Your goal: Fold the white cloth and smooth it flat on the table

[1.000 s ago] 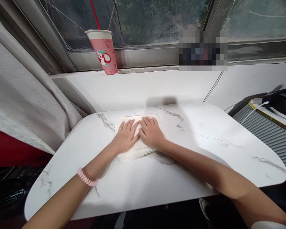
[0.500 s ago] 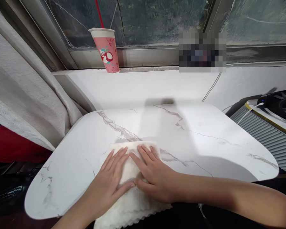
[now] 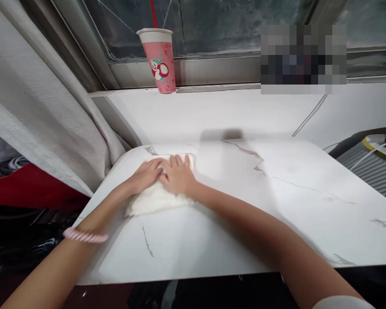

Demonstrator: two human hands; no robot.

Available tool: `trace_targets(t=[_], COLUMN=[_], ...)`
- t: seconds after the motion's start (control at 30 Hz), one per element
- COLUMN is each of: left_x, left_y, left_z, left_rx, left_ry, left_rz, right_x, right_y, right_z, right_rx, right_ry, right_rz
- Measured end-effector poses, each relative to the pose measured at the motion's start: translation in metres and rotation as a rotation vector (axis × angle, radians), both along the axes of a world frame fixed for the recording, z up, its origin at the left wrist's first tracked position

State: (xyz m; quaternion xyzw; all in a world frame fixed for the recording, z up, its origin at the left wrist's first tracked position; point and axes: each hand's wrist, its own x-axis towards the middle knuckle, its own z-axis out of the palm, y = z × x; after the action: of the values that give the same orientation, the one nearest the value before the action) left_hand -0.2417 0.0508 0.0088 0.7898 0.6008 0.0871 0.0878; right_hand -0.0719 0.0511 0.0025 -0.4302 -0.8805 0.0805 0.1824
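A white fluffy cloth (image 3: 162, 201) lies spread on the far left part of a white marble-patterned table (image 3: 225, 240). Both hands press down on its upper half. My left hand (image 3: 146, 175) rests flat on the cloth's left side, slightly blurred, with a pink twisted band (image 3: 85, 236) around that wrist. On the right side of the cloth, my right hand (image 3: 179, 174) lies flat with fingers spread, its thumb side touching or nearly touching the left hand. The cloth's lower edge shows below the hands.
A pink paper cup (image 3: 162, 64) with a red straw stands on the windowsill behind the table. Grey curtain (image 3: 54, 98) hangs at the left, above a red item (image 3: 35, 189). A ribbed grey object (image 3: 369, 165) with a white cable sits beyond the table's right side.
Both hands have pushed the cloth away from the table's near edge, forward and to the left. The arms are now stretched farther out. The view has shifted slightly.
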Motion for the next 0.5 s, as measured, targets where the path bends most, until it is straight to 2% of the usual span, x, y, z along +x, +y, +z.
trace_targets(t=[0.1,0.23,0.33,0.5], left_x=[0.01,0.012,0.005,-0.014], left_y=[0.041,0.078,0.097,0.116], left_z=[0.0,0.0,-0.002,-0.006], left_rx=[0.164,0.2,0.225,0.237], left_ry=[-0.048,-0.091,-0.101,-0.107], left_rz=[0.086,0.085,0.082,0.137], right_x=[-0.011,-0.02,-0.025,-0.039], right_y=[0.043,0.08,0.098,0.122], right_z=[-0.006,-0.006,-0.007,-0.009], right_rx=[0.039,0.034,0.062,0.1], right_ry=[0.037,0.034,0.035,0.019], right_rz=[-0.088,-0.178,-0.201,-0.157])
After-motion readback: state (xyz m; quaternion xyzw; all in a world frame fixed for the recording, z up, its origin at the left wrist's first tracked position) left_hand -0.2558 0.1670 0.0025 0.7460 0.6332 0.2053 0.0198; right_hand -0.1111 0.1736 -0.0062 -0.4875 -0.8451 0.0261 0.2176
